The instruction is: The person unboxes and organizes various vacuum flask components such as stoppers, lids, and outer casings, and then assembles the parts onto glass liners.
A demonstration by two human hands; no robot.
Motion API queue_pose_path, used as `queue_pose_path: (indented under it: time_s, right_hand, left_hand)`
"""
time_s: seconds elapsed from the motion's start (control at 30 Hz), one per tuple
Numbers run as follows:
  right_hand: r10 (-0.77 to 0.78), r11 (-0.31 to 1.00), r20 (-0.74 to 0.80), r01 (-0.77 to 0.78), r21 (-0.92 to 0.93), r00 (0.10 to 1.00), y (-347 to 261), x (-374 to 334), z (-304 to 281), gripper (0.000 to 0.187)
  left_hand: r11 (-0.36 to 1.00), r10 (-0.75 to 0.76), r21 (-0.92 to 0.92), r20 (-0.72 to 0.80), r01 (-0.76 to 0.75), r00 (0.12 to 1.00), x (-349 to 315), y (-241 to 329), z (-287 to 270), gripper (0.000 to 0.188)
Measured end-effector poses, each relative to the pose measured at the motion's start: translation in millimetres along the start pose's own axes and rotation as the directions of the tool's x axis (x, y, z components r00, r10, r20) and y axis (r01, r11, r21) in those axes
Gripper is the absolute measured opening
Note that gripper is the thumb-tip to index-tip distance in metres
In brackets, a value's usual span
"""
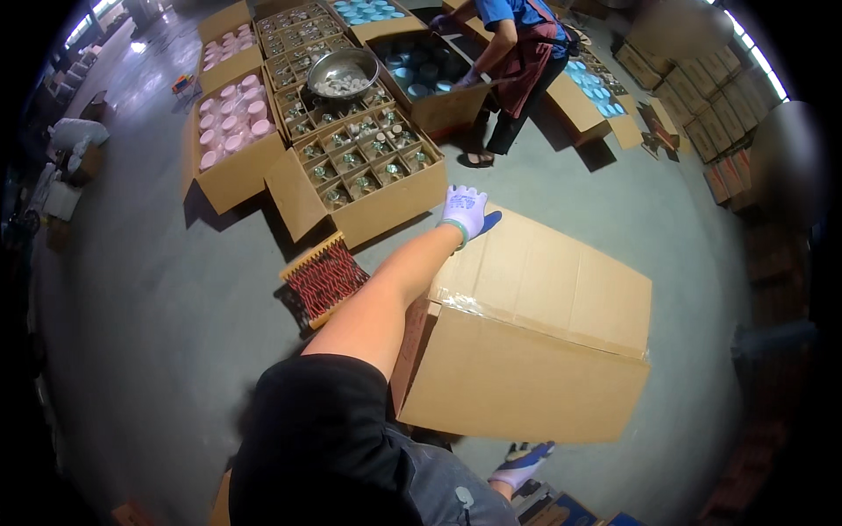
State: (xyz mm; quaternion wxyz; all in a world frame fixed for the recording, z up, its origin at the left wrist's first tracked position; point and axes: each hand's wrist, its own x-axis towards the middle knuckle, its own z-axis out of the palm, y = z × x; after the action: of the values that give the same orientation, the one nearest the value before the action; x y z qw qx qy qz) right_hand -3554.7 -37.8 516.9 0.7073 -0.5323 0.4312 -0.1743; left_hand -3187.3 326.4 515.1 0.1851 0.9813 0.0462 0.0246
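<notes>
A large cardboard box [526, 377] stands before me, its seam closed with clear tape along one edge. My left hand [465, 213], in a lavender glove with a blue palm, reaches to the box's far left corner. Its fingers point away, slightly apart, and the thumb lies at the box edge. Down by the near side of the box is my right hand [522, 465], gloved the same way, fingers stretched toward the right. Nothing shows in its grasp, and whether it touches the box I cannot tell.
Beyond stand open cartons of glass jars in dividers [364, 167], with a metal bowl [342, 74] on them. Pink-lidded jars [235, 123] fill a carton at left. A red-and-black beaded rack [326, 279] lies on the floor. A co-worker [517, 53] bends over another carton.
</notes>
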Motion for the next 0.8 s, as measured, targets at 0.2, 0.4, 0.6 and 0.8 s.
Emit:
queue_pose_path:
  time_s: [0.2,0.4,0.6,0.8]
  right_hand:
    - [-0.007,0.999,0.212,-0.003,0.046,0.977,50,46,-25,0.056]
    - [-0.054,0.999,0.242,0.054,0.010,0.969,20,58,-21,0.051]
    - [-0.263,0.951,0.318,0.300,-0.071,0.911,24,114,3,0.047]
    - [-0.284,0.933,0.408,0.349,-0.091,0.868,-5,153,10,0.042]
  left_hand:
    - [0.993,0.091,-0.075,-0.067,-0.096,0.994,-32,-12,-6,0.054]
    - [0.999,-0.009,-0.041,-0.199,0.001,0.980,-136,-66,-12,0.051]
    - [0.970,-0.233,0.008,-0.254,0.243,0.939,-211,-79,-29,0.050]
    - [0.932,-0.362,-0.057,-0.129,0.358,0.923,-311,-69,-35,0.052]
